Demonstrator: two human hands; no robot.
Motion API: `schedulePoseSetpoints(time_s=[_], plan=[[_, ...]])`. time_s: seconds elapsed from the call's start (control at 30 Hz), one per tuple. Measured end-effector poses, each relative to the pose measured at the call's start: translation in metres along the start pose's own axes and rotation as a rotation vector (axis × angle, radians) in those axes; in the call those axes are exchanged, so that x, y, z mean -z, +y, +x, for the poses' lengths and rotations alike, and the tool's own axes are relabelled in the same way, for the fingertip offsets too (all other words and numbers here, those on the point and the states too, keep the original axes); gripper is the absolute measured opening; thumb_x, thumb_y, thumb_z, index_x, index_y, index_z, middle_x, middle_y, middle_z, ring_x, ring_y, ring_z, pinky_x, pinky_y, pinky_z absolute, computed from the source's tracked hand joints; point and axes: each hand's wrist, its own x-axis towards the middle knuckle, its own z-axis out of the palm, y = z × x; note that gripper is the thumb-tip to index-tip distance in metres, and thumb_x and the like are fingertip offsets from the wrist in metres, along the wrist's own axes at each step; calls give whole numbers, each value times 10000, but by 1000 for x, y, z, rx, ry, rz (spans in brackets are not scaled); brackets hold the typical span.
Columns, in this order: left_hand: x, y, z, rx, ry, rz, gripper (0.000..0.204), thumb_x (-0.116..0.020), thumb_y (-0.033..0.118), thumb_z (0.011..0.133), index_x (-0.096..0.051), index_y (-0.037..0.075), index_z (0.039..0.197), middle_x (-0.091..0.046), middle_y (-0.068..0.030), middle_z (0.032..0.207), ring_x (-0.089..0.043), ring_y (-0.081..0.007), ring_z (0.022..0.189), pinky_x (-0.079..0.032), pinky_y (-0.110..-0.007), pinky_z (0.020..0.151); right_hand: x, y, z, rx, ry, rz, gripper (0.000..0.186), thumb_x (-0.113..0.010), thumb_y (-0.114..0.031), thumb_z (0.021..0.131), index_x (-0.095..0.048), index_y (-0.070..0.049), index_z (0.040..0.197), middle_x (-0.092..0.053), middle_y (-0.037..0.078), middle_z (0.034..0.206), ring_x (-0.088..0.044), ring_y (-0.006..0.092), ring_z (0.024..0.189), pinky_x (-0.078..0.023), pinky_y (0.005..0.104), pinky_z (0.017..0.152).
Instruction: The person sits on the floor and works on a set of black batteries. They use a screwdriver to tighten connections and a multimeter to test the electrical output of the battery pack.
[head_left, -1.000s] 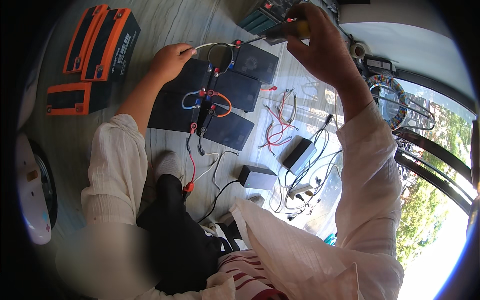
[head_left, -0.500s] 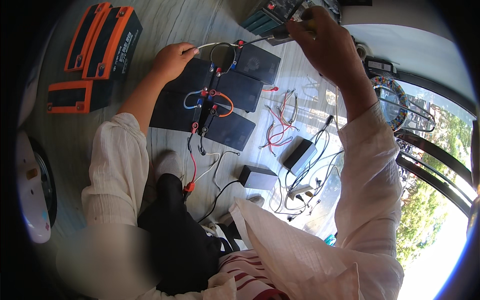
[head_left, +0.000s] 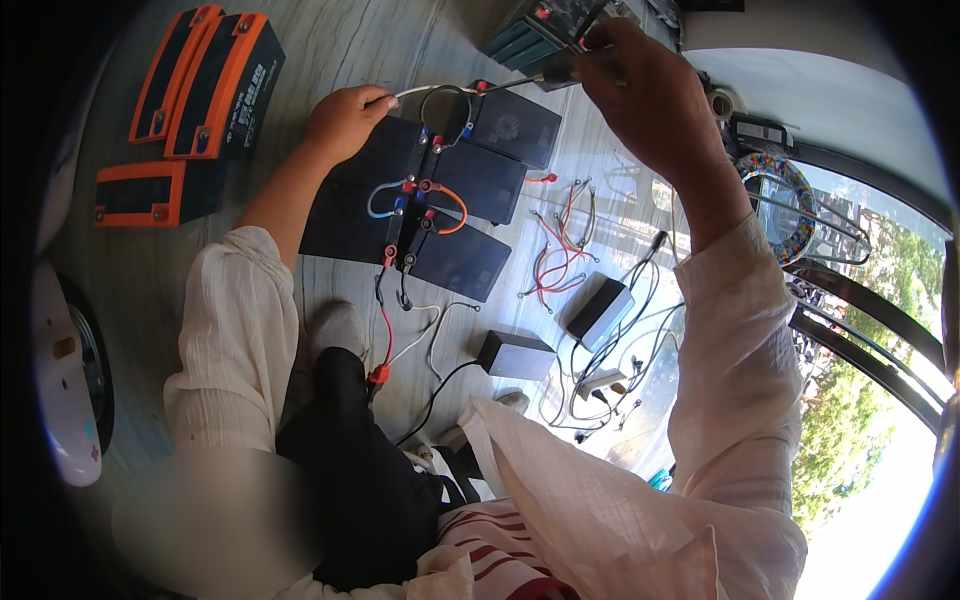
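My left hand (head_left: 345, 122) pinches the end of a white cable (head_left: 425, 89) between thumb and fingers. The cable's other end meets a terminal on the far black battery (head_left: 513, 131). My right hand (head_left: 650, 105) is closed round the dark handle of a screwdriver (head_left: 518, 82), whose shaft points left to that same terminal. A black looped cable (head_left: 470, 115) curves beside it. Nearer me, several black batteries stand together, joined by a blue cable (head_left: 372, 197) and an orange cable (head_left: 463, 210). A red lead (head_left: 388, 330) runs from the nearest terminals to a red-and-black connector (head_left: 379, 374).
Orange-and-black batteries (head_left: 245, 95) stand at the far left. Loose red and white leads (head_left: 562, 245) lie right of the black batteries. Two black charger boxes (head_left: 600, 308) with tangled cords are nearer me. Another dark battery (head_left: 525, 35) stands at the far edge.
My right hand has shifted slightly and its fingers have turned on the screwdriver handle. The screwdriver tip stays at the terminal, and my left hand has not moved.
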Motion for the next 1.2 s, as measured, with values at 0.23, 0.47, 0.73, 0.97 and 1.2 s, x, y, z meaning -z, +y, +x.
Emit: schedulePoseSetpoints(time_s=[0.23,0.47,0.73,0.97,1.2], plan=[[3,0,2,21,-38,19,315,-591,382,909,-706,117,1036,-681,-100,832,-642,-273,768,-479,-367,695,3,-10,0,74,134,51,275,-659,-99,875,-545,-35,1117,-663,177,1004,-692,307,929,-573,375,775],[2,1,1,12,-19,28,322,-598,389,905,-707,114,1032,-682,-96,837,-643,-269,773,-480,-364,701,3,-12,-3,-114,28,211,227,-654,-101,883,-569,-54,1087,-648,158,1017,-675,292,960,-548,349,793],[1,-2,2,6,-12,2,319,-600,378,912,-704,97,1020,-656,-90,777,-614,-242,720,-464,-348,670,9,-15,-7,-12,68,284,208,-648,-75,887,-589,-59,1086,-636,122,1028,-670,258,929,-539,331,811],[-2,-11,4,-13,69,-67,322,-589,376,922,-694,80,996,-637,-95,737,-599,-249,681,-458,-346,646,17,-12,-16,-87,54,224,202,-652,-76,884,-592,-53,1075,-634,116,1021,-668,243,934,-541,338,811],[-2,-14,4,53,165,-294,299,-532,314,979,-662,44,975,-509,7,636,-472,-88,593,-404,-263,573,5,0,-22,-123,93,257,189,-643,-81,888,-593,-45,1067,-631,113,1010,-664,233,936,-556,330,793]])
